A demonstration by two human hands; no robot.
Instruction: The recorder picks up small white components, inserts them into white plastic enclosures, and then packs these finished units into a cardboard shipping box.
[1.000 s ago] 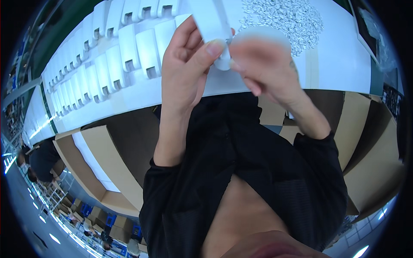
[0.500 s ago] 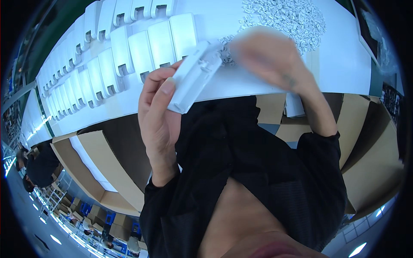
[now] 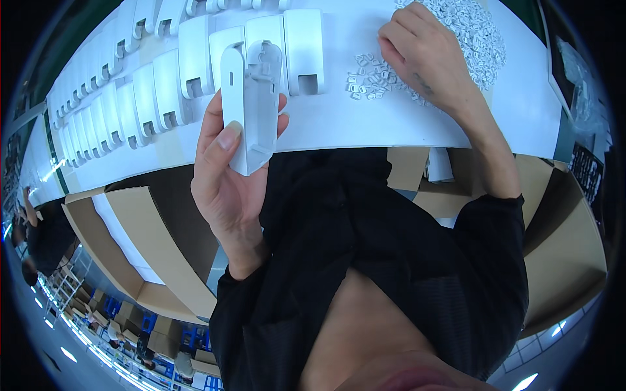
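Note:
My left hand (image 3: pixel 225 176) grips a long white plastic housing (image 3: pixel 251 104), held upright over the near edge of the white table (image 3: pixel 352 127), its hollow inner side facing me. My right hand (image 3: pixel 420 55) rests knuckles-up on the table, fingers curled down onto a scatter of small white plastic clips (image 3: pixel 368 81). I cannot tell whether a clip is pinched in its fingers. A larger heap of the same clips (image 3: pixel 479 32) lies just beyond that hand.
Rows of identical white housings (image 3: pixel 163 78) lie side by side across the table's left and far side. Open cardboard boxes (image 3: pixel 124 247) stand on the floor to the left, another box (image 3: pixel 561 234) to the right. A person in dark clothes (image 3: pixel 39 234) is at far left.
My right hand has left the housing and moved right and away onto the loose clips. My left hand has turned the housing upright and lowered it toward me.

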